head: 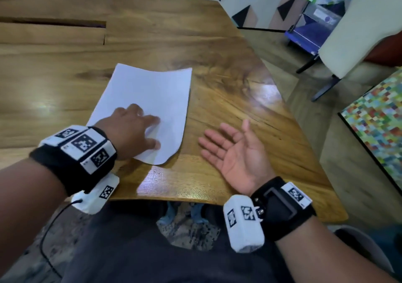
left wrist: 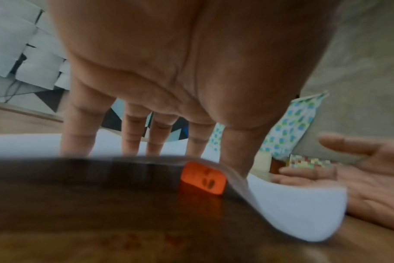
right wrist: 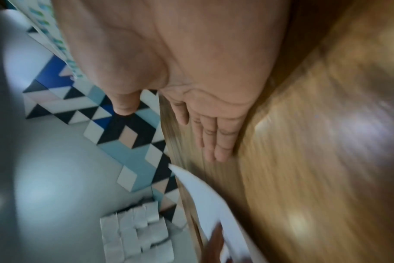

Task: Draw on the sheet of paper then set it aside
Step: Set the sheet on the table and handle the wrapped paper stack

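A white sheet of paper (head: 148, 93) lies on the wooden table (head: 228, 76), and its upper face looks blank. My left hand (head: 130, 126) presses on the sheet's near end with spread, straight fingers (left wrist: 133, 131). The sheet's near corner (left wrist: 292, 204) curls up off the wood. Under that raised edge a small orange object (left wrist: 202, 178) shows; what it is I cannot tell. My right hand (head: 230, 148) lies palm up on the table just right of the paper, fingers (right wrist: 214, 138) straight and holding nothing.
The table's rounded near edge (head: 174, 198) runs just above my lap. A long slot (head: 54, 23) cuts the tabletop at far left. Right of the table stand a cream chair (head: 348, 32), a blue cart (head: 309, 32) and a multicoloured mosaic panel (head: 378, 126).
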